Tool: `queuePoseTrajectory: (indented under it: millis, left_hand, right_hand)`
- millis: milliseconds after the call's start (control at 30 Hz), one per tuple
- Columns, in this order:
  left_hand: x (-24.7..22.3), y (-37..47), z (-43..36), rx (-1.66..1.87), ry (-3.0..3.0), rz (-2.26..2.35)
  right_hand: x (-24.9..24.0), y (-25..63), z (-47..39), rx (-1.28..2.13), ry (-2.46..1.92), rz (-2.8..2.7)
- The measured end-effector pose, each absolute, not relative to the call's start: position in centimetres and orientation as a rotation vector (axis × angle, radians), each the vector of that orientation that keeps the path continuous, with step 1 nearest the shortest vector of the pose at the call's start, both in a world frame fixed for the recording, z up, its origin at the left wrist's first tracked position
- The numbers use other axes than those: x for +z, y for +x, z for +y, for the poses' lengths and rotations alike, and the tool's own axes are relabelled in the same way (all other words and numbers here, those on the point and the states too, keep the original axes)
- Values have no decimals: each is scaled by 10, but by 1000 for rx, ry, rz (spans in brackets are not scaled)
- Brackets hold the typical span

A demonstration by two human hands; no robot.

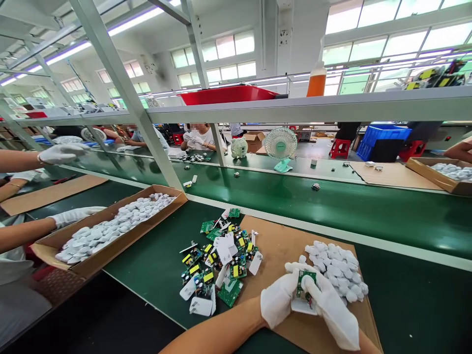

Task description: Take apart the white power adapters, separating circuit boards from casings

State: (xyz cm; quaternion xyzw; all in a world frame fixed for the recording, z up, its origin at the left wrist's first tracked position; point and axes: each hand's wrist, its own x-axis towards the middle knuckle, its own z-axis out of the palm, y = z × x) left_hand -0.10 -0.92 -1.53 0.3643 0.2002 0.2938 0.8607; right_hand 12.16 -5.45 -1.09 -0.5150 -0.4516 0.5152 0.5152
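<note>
Both of my hands wear white gloves and meet over the brown cardboard sheet. My left hand [278, 299] is closed around one side of a green circuit board [303, 278] with a white plug piece [304, 306] at its lower end. From the other side my right hand [336, 309] grips the same board, thumb pressed on its face. Whether a white lump lies under that thumb, I cannot tell. Just beyond my hands is a pile of white, rounded, soft-looking lumps [334, 268]. To the left lies a heap of circuit boards [230, 250] with yellow parts and white plug pieces.
A cardboard tray [147, 230] of white lumps stands at left, with a co-worker's gloved hand [75, 216] beside it. Behind runs a green conveyor belt [265, 189] carrying scattered small parts. A green fan [280, 145] and an overhead shelf [295, 109] are farther back.
</note>
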Motion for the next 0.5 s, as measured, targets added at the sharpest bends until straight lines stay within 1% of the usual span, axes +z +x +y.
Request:
queuePoseTrajectory:
  millis: [100,233,500]
  left_hand:
    - [-7,-2,-9,537,701,395]
    - [-6,1,-10,572,711,377]
    - [-31,6,-3,554,730,455]
  right_hand:
    - [-13,121,-52,1268,-1241,-1039]
    - [-18,117,-51,1334,-1239,-990]
    - [-26,120,-45,1374,-1237,-986]
